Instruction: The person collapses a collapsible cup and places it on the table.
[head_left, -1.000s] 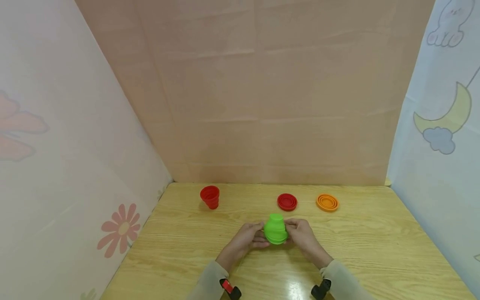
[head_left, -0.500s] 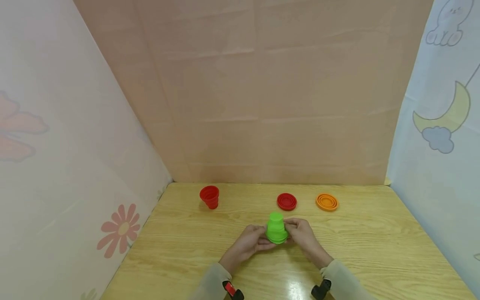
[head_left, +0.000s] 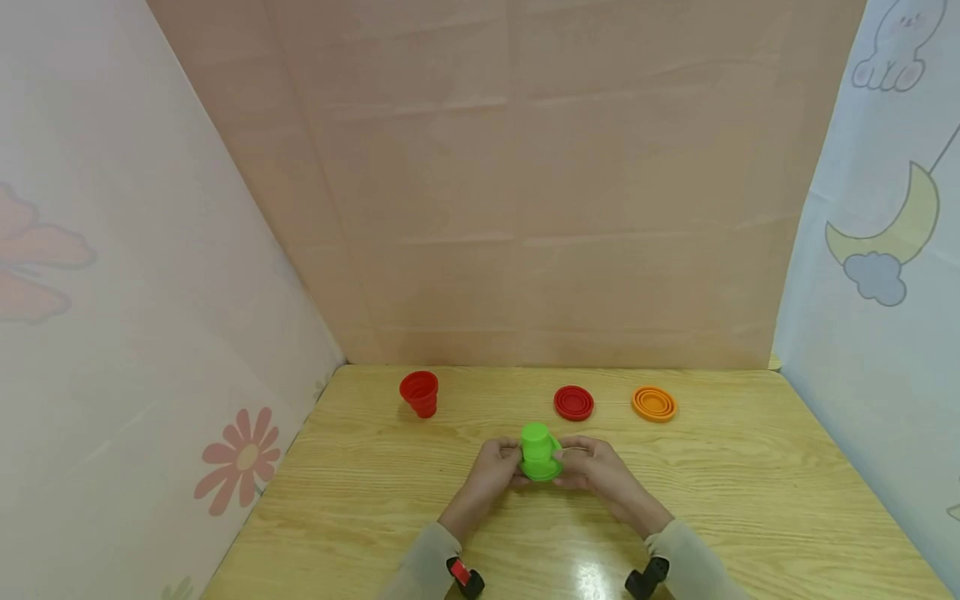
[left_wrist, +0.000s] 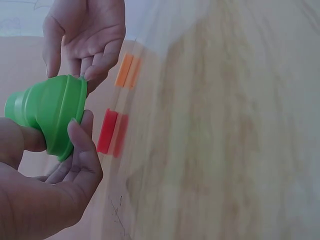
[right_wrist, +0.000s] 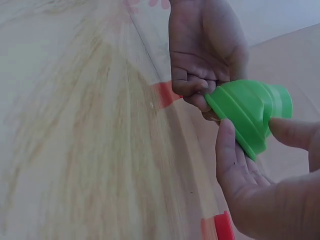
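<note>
A green collapsible silicone cup [head_left: 536, 454] is held between both hands above the front middle of the table, its narrow end up and its wide rim down. My left hand [head_left: 492, 473] pinches its left side; in the left wrist view the thumb presses the stepped wall while the fingers [left_wrist: 85, 160] support the rim. On the other side my right hand [head_left: 596, 471] grips it too, thumb on the wall and fingers [right_wrist: 227, 150] along the rim. The wall looks dented near the right thumb in the right wrist view. The inside of the cup is hidden.
Toward the back of the wooden table [head_left: 360, 500], an expanded red cup [head_left: 420, 394] stands at the left. A flattened red cup [head_left: 573, 403] and a flattened orange cup [head_left: 654, 404] lie to the right. Walls enclose the back and both sides.
The green cup has shifted slightly left, with its narrow end more toward the back. My right hand has followed it left, and its thumb now lies across the cup's near right side.
</note>
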